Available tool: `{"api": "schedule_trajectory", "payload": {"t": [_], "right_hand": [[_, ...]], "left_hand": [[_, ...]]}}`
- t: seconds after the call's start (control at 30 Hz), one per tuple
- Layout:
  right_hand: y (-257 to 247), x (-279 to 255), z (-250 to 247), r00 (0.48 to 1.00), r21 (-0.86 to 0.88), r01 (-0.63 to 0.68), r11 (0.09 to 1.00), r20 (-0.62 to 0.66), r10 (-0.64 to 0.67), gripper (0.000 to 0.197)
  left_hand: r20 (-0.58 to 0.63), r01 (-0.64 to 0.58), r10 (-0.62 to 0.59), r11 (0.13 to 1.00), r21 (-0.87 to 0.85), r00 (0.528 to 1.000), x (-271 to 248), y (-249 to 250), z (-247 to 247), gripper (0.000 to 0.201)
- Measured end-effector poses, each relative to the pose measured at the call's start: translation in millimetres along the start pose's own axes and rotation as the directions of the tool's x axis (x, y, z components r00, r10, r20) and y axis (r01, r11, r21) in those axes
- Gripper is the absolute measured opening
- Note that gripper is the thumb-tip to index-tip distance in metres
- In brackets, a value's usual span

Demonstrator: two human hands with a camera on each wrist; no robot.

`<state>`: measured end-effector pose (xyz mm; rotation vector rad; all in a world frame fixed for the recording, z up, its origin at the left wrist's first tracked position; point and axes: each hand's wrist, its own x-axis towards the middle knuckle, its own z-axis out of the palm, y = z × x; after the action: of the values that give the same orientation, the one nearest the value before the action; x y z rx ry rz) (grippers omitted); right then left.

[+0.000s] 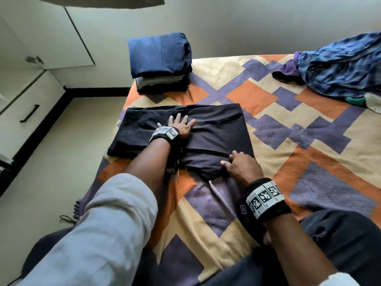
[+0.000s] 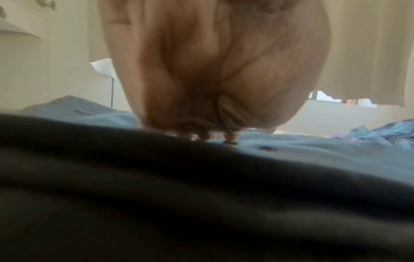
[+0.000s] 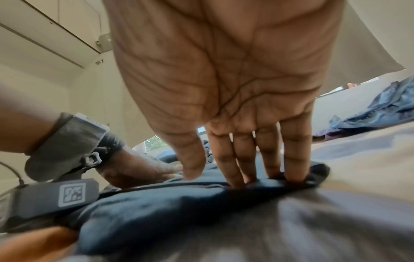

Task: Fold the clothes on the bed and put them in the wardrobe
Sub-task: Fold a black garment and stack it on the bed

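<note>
Black fabric, a partly folded black garment [image 1: 185, 133], is being laid out on the bed [image 1: 309, 182], whose cover is patterned in orange, purple and cream. This garment is taken as the landmark. The left hand [image 1: 181, 125] is being held flat on the garment's middle, palm down, with the fingers [image 1: 179, 117] straight and spread; nothing is being gripped by it. In the left wrist view, the left hand [image 2: 212, 70] is being shown from below with its fingertips [image 2: 232, 137] set on the cloth, though that picture is blurred. The right hand [image 1: 241, 165] is being placed at the near edge of the garment, where a bulged fold is being formed. In the right wrist view, the right hand [image 3: 224, 79] is being shown with its fingers [image 3: 293, 159] nearly straight and pushed down into the cloth [image 3: 179, 203], the thumb being kept clear above it; whether any cloth is being pinched cannot be told. Beyond the garment, near the bed's far left corner, a stack of folded clothes [image 1: 160, 62] topped in navy blue is being kept. Far to the right of the garment, a heap of unfolded blue clothes [image 1: 340, 65] is being left on the bed. To the left of the garment, past the bed's edge, white wardrobe doors [image 1: 41, 38] and a drawer with a black handle [image 1: 29, 113] are being shown.
</note>
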<state>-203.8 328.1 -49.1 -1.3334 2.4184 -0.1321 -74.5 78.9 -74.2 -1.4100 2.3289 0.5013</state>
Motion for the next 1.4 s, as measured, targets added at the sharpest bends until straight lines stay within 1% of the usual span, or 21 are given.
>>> {"api": "schedule_trajectory", "payload": {"t": [0.07, 0.13, 0.23, 0.3, 0.37, 0.47, 0.53, 0.57, 0.6, 0.67, 0.73, 0.77, 0.87, 1.0, 1.07, 1.13, 1.17, 1.23, 1.27, 1.33, 1.4], "right_hand": [[-12.6, 3.7, -15.2, 0.990, 0.044, -0.024, 0.999, -0.141, 0.030, 0.043], [-32.0, 19.1, -24.7, 0.972, 0.038, 0.083, 0.996, -0.222, -0.073, 0.036], [-63.6, 52.3, -20.9, 0.961, 0.034, 0.275, 0.961, -0.024, -0.274, 0.031], [-74.8, 73.9, -12.4, 0.952, -0.001, 0.283, 0.959, 0.119, -0.281, 0.030], [-67.2, 91.2, -7.1, 0.975, -0.036, 0.202, 0.979, 0.102, -0.198, 0.046], [-32.8, 103.8, -7.8, 0.995, -0.033, -0.074, 0.997, 0.070, 0.076, 0.090], [-17.2, 107.1, -12.3, 0.967, -0.021, -0.241, 0.970, 0.080, 0.241, 0.095], [-17.6, 108.6, -13.3, 0.963, -0.054, -0.262, 0.963, 0.056, 0.265, 0.094], [-25.0, 111.1, -11.7, 0.974, -0.112, -0.223, 0.968, 0.008, 0.225, 0.089], [-54.3, 118.3, -2.1, 0.999, -0.204, 0.031, 0.979, -0.024, -0.036, 0.078], [-89.5, 119.6, 12.6, 0.964, -0.171, 0.255, 0.952, 0.120, -0.236, 0.073], [-100.8, 121.8, 19.6, 0.949, -0.140, 0.283, 0.949, 0.184, -0.256, 0.073], [-94.7, 133.1, 15.4, 0.962, -0.087, 0.202, 0.976, 0.206, -0.181, 0.076], [-40.4, 143.7, -16.5, 0.987, -0.066, -0.121, 0.990, 0.095, 0.127, 0.093], [-30.3, 135.7, -22.8, 0.989, -0.133, -0.120, 0.984, 0.067, 0.130, 0.094], [-36.9, 126.1, -21.0, 0.991, -0.198, 0.025, 0.980, 0.130, 0.001, 0.085], [-41.5, 120.7, -17.7, 0.979, -0.205, 0.096, 0.974, 0.194, -0.056, 0.079], [-48.1, 113.3, -8.9, 0.956, -0.189, 0.157, 0.969, 0.275, -0.101, 0.071], [-46.2, 111.6, -6.8, 0.956, -0.182, 0.152, 0.972, 0.275, -0.098, 0.071], [-45.0, 109.0, -5.3, 0.964, -0.163, 0.114, 0.980, 0.256, -0.070, 0.077], [-37.0, 106.2, -4.0, 0.973, -0.149, 0.052, 0.988, 0.228, -0.017, 0.092]], "left_hand": [[-0.053, 0.057, -0.060, 0.997, -0.049, 0.997, -26.0, -5.1, -7.7, 0.072], [-0.066, 0.145, -0.149, 0.987, -0.063, 0.987, -43.2, -31.0, -9.5, 0.085], [-0.024, 0.243, -0.253, 0.951, -0.193, 0.967, -43.7, -88.5, 2.7, 0.129], [-0.007, 0.240, -0.251, 0.935, -0.260, 0.968, -48.2, -112.2, 7.0, 0.141], [-0.066, 0.180, -0.206, 0.944, -0.276, 0.976, -58.8, -119.9, 7.4, 0.137], [-0.109, 0.145, -0.172, 0.966, -0.216, 0.979, -61.0, -123.5, 16.6, 0.132], [-0.106, 0.172, -0.187, 0.976, -0.131, 0.977, -58.5, -124.1, 22.5, 0.133], [-0.094, 0.190, -0.197, 0.979, -0.073, 0.976, -58.0, -121.8, 21.1, 0.133], [-0.101, 0.191, -0.191, 0.982, -0.010, 0.976, -56.8, -116.1, 16.0, 0.133], [-0.149, 0.103, -0.092, 0.992, 0.066, 0.984, -53.2, -95.9, -4.2, 0.128], [-0.138, -0.011, 0.015, 0.999, 0.031, 0.990, -49.2, -71.5, -21.7, 0.127], [-0.108, -0.024, 0.023, 1.000, -0.006, 0.994, -45.9, -63.5, -23.6, 0.128], [-0.010, 0.057, -0.058, 0.996, -0.068, 0.998, -46.1, -66.3, -2.7, 0.138], [-0.029, 0.130, -0.133, 0.987, -0.090, 0.991, -42.2, -80.6, 13.0, 0.146], [-0.023, 0.195, -0.197, 0.979, -0.062, 0.980, -35.5, -71.0, 5.0, 0.149], [-0.081, 0.142, -0.137, 0.988, 0.060, 0.987, -32.4, -49.3, -5.4, 0.126], [-0.104, 0.033, -0.020, 0.992, 0.121, 0.994, -35.3, -33.4, -13.4, 0.105], [-0.062, -0.178, 0.189, 0.972, 0.155, 0.980, -41.3, -1.1, -28.4, 0.071], [-0.017, -0.217, 0.223, 0.962, 0.165, 0.975, -40.2, 14.0, -31.4, 0.062], [0.038, -0.194, 0.191, 0.964, 0.180, 0.981, -17.9, 12.5, -21.1, 0.059], [0.047, -0.068, 0.064, 0.993, 0.101, 0.997, 31.9, -10.7, 6.9, 0.081]]}}
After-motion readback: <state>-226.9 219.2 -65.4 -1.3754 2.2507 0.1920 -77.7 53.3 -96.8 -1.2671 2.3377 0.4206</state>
